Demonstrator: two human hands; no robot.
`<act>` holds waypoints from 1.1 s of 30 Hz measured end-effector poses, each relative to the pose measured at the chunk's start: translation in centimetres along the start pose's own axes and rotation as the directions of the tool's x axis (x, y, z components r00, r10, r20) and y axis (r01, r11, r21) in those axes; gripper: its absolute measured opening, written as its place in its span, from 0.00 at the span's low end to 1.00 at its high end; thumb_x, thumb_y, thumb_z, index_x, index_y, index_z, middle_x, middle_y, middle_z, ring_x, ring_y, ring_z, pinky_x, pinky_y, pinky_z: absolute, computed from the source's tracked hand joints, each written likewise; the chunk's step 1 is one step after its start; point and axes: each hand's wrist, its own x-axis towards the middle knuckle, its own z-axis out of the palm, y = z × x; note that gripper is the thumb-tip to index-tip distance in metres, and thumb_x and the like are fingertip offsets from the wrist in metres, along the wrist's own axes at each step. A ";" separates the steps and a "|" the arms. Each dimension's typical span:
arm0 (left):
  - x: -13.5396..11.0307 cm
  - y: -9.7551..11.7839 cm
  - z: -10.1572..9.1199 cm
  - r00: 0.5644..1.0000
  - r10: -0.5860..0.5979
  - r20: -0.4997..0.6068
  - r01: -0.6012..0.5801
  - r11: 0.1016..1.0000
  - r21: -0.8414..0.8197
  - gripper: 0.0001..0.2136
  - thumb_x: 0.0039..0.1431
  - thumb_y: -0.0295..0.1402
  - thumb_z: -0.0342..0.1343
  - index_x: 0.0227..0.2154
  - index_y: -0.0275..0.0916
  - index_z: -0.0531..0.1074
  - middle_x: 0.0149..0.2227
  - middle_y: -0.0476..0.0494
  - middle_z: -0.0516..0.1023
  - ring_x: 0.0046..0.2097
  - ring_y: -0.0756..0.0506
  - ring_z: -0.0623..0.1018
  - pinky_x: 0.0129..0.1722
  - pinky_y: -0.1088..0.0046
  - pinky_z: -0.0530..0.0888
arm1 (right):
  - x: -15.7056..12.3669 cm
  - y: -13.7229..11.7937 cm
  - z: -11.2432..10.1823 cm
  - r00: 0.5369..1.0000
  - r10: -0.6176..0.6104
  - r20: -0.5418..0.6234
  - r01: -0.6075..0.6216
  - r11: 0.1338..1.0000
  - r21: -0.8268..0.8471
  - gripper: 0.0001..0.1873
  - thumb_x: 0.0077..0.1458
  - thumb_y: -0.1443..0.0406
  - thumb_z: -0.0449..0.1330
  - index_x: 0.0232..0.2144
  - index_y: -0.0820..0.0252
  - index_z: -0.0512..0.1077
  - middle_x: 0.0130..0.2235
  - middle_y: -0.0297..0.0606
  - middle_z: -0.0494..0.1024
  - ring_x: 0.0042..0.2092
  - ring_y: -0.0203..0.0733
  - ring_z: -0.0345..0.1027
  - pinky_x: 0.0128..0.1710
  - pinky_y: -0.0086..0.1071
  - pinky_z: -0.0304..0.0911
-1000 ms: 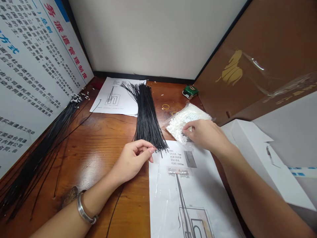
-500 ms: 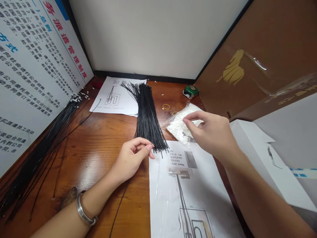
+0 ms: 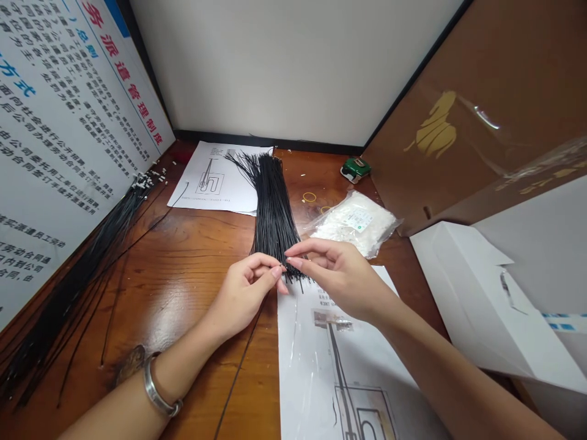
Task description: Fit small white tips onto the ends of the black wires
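My left hand (image 3: 243, 296) pinches the end of a thin black wire (image 3: 239, 365), whose length trails down across the table toward me. Thumb and forefinger of my right hand (image 3: 346, 275) are pressed close together right beside my left fingertips; whatever they hold is too small to make out. Just beyond both hands lies a thick bundle of black wires (image 3: 274, 211), its near ends partly hidden by my fingers. A clear bag of small white pieces (image 3: 360, 220) rests behind my right hand. Under my right hand is a printed drawing sheet (image 3: 305, 366).
Another heap of black wires with white ends (image 3: 87, 256) lies along the left board. At the back are a second printed sheet (image 3: 183, 192), a green tape measure (image 3: 355, 169) and a yellow rubber band (image 3: 309, 197). A white box (image 3: 477, 293) stands on the right.
My right hand has moved left from the bag of white pieces to my left fingertips, uncovering the bag. My left hand stays in place, pinching the wire.
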 end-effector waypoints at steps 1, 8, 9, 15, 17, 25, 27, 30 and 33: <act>0.0 0.0 0.0 1.000 0.004 0.000 -0.004 1.000 0.010 0.06 0.58 0.34 0.55 0.30 0.36 0.70 0.23 0.50 0.76 0.25 0.53 0.70 0.30 0.77 0.65 | 0.0 -0.1 0.1 1.000 0.008 -0.001 -0.008 1.000 -0.004 0.09 0.53 0.63 0.60 0.36 0.60 0.74 0.27 0.33 0.72 0.20 0.29 0.50 0.18 0.28 0.45; 0.2 -0.2 -0.1 0.999 0.044 0.016 -0.044 0.998 0.046 0.07 0.59 0.34 0.54 0.31 0.36 0.71 0.24 0.49 0.77 0.29 0.52 0.73 0.34 0.76 0.67 | -0.1 -0.4 0.6 0.999 0.006 -0.032 -0.008 0.999 -0.050 0.09 0.49 0.64 0.63 0.34 0.62 0.74 0.16 0.23 0.55 0.18 0.28 0.43 0.16 0.27 0.40; 0.2 -0.2 -0.2 0.999 0.044 0.017 -0.045 0.998 0.045 0.06 0.59 0.34 0.54 0.31 0.36 0.71 0.24 0.49 0.77 0.29 0.52 0.72 0.34 0.76 0.67 | -0.1 -0.4 0.6 0.999 -0.001 -0.036 -0.001 0.998 -0.063 0.08 0.49 0.64 0.63 0.33 0.62 0.75 0.15 0.22 0.54 0.18 0.29 0.43 0.16 0.27 0.40; 0.1 -0.2 -0.2 0.999 0.030 0.012 -0.030 0.998 0.051 0.06 0.59 0.34 0.54 0.31 0.36 0.71 0.24 0.49 0.76 0.27 0.53 0.71 0.32 0.76 0.66 | -0.1 -0.1 0.4 0.999 -0.024 -0.036 0.019 0.991 -0.130 0.09 0.50 0.61 0.62 0.29 0.61 0.77 0.14 0.24 0.53 0.18 0.29 0.42 0.17 0.29 0.38; 0.1 -0.2 -0.2 0.999 0.030 0.014 -0.030 0.999 0.044 0.06 0.59 0.34 0.54 0.31 0.36 0.71 0.24 0.49 0.76 0.28 0.52 0.72 0.32 0.76 0.66 | -0.1 0.0 0.5 0.999 -0.020 -0.034 0.016 0.992 -0.123 0.09 0.50 0.61 0.62 0.29 0.61 0.78 0.14 0.24 0.53 0.18 0.29 0.42 0.17 0.29 0.38; 0.0 -0.1 -0.1 1.000 0.026 -0.002 -0.026 0.998 0.049 0.06 0.59 0.34 0.54 0.31 0.36 0.72 0.23 0.50 0.76 0.24 0.54 0.69 0.27 0.78 0.64 | -0.1 -0.3 0.5 0.999 0.007 -0.053 -0.011 0.997 -0.081 0.10 0.50 0.61 0.61 0.29 0.63 0.77 0.15 0.25 0.56 0.18 0.29 0.42 0.17 0.28 0.38; 0.0 0.0 -0.1 1.000 0.024 -0.004 -0.023 0.998 0.060 0.06 0.59 0.34 0.55 0.31 0.37 0.72 0.23 0.50 0.76 0.24 0.54 0.69 0.26 0.78 0.64 | -0.1 -0.4 0.5 0.999 0.009 -0.048 -0.013 0.996 -0.090 0.10 0.51 0.61 0.61 0.29 0.63 0.77 0.15 0.26 0.57 0.18 0.29 0.42 0.17 0.28 0.38; 0.1 0.1 0.0 1.000 0.027 -0.005 -0.026 0.997 0.076 0.06 0.58 0.34 0.55 0.31 0.36 0.72 0.23 0.50 0.76 0.23 0.54 0.69 0.26 0.78 0.64 | -0.1 -0.5 0.5 0.999 0.022 -0.049 -0.027 0.995 -0.101 0.10 0.51 0.61 0.60 0.29 0.63 0.77 0.14 0.24 0.54 0.17 0.29 0.41 0.17 0.28 0.37; 0.1 0.1 0.0 0.999 0.031 -0.009 -0.030 0.996 0.085 0.06 0.58 0.34 0.55 0.30 0.36 0.72 0.23 0.50 0.76 0.24 0.54 0.70 0.27 0.78 0.65 | -0.1 -0.5 0.4 0.999 0.027 -0.039 -0.031 0.993 -0.113 0.10 0.51 0.61 0.60 0.28 0.63 0.77 0.14 0.24 0.53 0.17 0.29 0.40 0.16 0.28 0.35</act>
